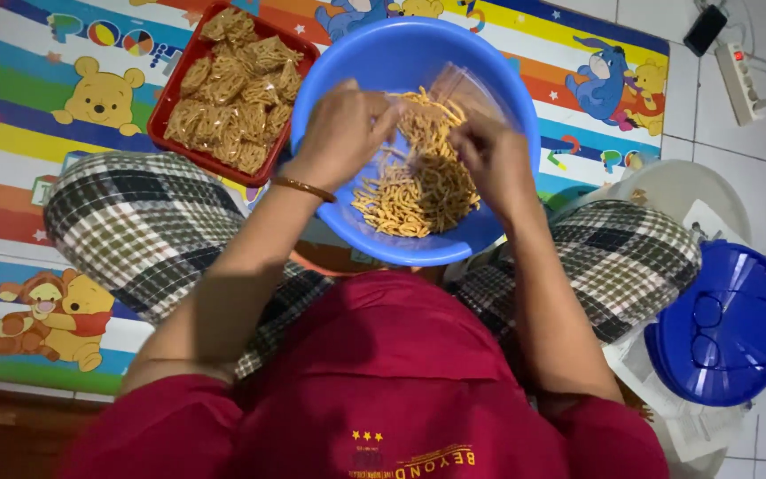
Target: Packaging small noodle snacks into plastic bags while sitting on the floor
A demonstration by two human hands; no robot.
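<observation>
A round blue basin (498, 98) sits in front of my crossed legs and holds a heap of thin yellow snack sticks (418, 191). A small clear plastic bag (454, 93), partly filled with sticks, is held up over the basin. My left hand (340, 133), with a thin bangle at the wrist, grips the bag's left side. My right hand (489, 155) pinches the bag's right side. Both hands hover inside the basin above the heap.
A red tray (170, 98) of filled snack packets lies to the left of the basin on a colourful cartoon mat (37, 80). A blue lid (724, 324) with eyeglasses on it rests at the right. A power strip (742, 80) lies on the tiled floor.
</observation>
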